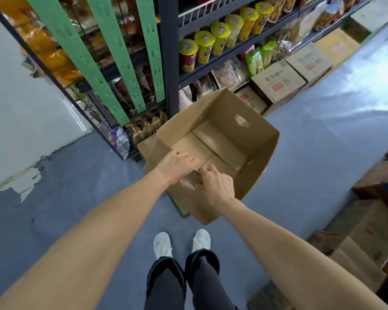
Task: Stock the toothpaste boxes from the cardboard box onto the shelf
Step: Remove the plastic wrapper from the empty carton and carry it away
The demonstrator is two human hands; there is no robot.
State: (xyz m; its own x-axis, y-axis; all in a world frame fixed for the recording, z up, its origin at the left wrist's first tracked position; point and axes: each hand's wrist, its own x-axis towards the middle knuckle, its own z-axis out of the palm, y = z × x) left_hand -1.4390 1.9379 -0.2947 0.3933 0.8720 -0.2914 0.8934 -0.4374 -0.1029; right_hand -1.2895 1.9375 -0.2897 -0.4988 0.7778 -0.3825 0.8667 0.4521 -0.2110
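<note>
The cardboard box [222, 139] sits at the centre of the view, open side up and tilted, its inside showing only bare bottom flaps. Both hands hold its near wall: the left hand [177, 164], at about 8 o'clock from the box's middle, curls its fingers over the top edge, and the right hand [215, 184], at 6 o'clock, grips the same wall just beside it, thumb outside. No toothpaste boxes show inside it. At 12 o'clock stands the dark shelf [168, 63], with green perforated strips [119, 59] hanging at 11 o'clock and yellow-lidded cups [220, 36] lined up at 1 o'clock. Closed cartons [278, 81] rest on the floor at 2 o'clock. The grey floor [323, 153] spreads around, with white shoes [182, 243] at 6 o'clock.
</note>
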